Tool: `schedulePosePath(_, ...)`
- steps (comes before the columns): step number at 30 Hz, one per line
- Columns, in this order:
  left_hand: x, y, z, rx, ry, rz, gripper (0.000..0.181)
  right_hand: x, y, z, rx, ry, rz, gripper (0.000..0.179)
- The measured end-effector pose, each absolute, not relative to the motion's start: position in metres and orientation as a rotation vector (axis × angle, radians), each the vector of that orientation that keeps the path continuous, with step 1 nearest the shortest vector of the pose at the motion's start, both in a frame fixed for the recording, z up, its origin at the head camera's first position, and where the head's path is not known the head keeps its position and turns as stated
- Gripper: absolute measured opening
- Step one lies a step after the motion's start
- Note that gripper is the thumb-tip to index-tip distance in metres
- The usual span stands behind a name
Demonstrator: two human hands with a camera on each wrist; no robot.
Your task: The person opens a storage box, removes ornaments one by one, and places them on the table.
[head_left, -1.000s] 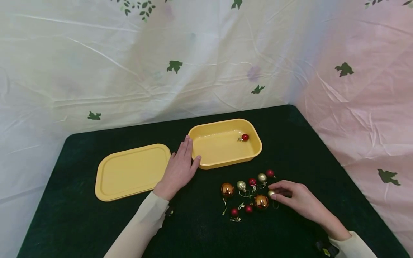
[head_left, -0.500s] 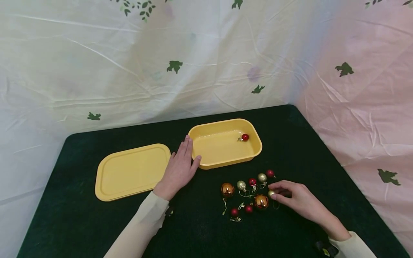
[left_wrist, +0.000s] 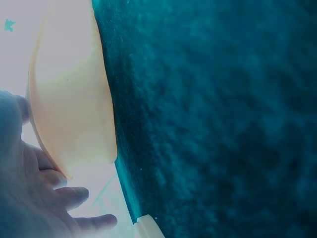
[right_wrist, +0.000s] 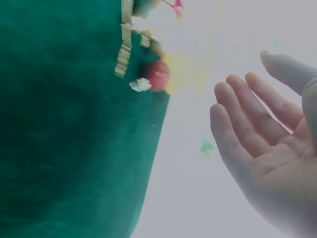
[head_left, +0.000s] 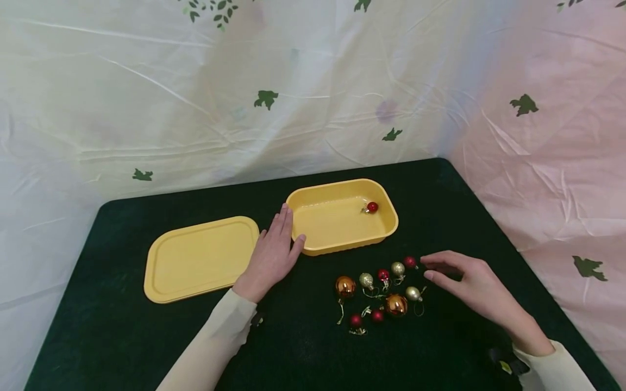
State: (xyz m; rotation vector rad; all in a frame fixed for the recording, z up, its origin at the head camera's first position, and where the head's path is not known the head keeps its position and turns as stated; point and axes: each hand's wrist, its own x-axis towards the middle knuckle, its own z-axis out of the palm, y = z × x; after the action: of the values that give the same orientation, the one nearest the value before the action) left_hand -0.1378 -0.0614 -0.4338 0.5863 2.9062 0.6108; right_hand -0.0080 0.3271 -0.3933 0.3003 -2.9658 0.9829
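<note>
My left hand [head_left: 271, 258] lies along the left end of a yellow box [head_left: 342, 247], its straight fingers touching the rim. One red bauble [head_left: 372, 207] is inside the box, toward its right end. Over the table at the right, my right hand [head_left: 471, 279] holds nothing, thumb and fingers apart. Its fingertips are just right of a red bauble [head_left: 409, 263]. Below them sits a pale gold bauble [head_left: 413, 294] with a string loop. Copper baubles [head_left: 396, 306], glittery gold ones [head_left: 366, 280] and other small red ones [head_left: 356, 320] lie to the left.
A flat yellow lid [head_left: 200, 260] lies on the dark green tablecloth [head_left: 303, 336] left of the box. Behind the table hangs a pale curtain [head_left: 318, 136] with green bird shapes, turning pink on the right.
My right hand has let go of the pale gold bauble and moved up and right toward the red bauble. My left hand stays at the box.
</note>
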Motion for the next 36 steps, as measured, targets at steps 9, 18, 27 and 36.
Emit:
schedulePosePath(9, -0.14, -0.061, -0.433, 0.579, 2.909, 0.605, 0.079, -0.046, 0.323, -0.365, 0.399, -2.843, 0.95, 0.033)
schedulePosePath(18, -0.139, -0.062, -0.433, 0.6, 2.927, 0.599, 0.078, -0.096, 0.299, -0.365, 0.582, -2.828, 0.962, 0.034)
schedulePosePath(27, -0.138, -0.063, -0.433, 0.6, 2.923, 0.603, 0.076, -0.135, 0.271, -0.377, 0.565, -2.914, 1.011, 0.044)
schedulePosePath(36, -0.137, -0.063, -0.432, 0.592, 2.926, 0.605, 0.077, -0.157, 0.253, -0.389, 0.435, -2.955, 0.988, 0.048)
